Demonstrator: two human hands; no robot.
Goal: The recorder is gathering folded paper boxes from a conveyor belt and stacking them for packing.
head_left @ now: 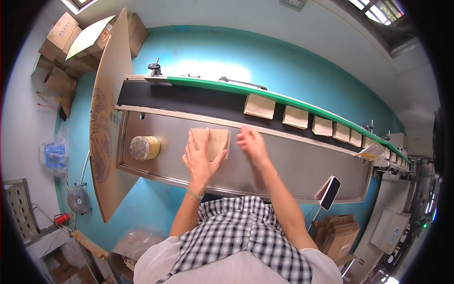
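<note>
A tan block of what looks like stacked thin paper (pixel 218 142) rests on the metal tray table (pixel 288 165) in front of me. My left hand (pixel 201 158) lies over its left part, fingers spread and thumb out toward the near right edge. Just right of the block, my right hand (pixel 253 146) hovers with loosely bent fingers, slightly blurred, and nothing shows in them. Beyond the tray, similar tan blocks, the nearest one (pixel 259 106) included, sit in a row on a black conveyor belt (pixel 189 97).
A round yellowish tub or roll (pixel 144 147) stands at the tray's left end. A tall cardboard sheet (pixel 106 137) rises beside it. A green guide rail (pixel 208 85) borders the belt's far side. A phone on a stand (pixel 330 194) is at the near right, above flattened cartons (pixel 336 234).
</note>
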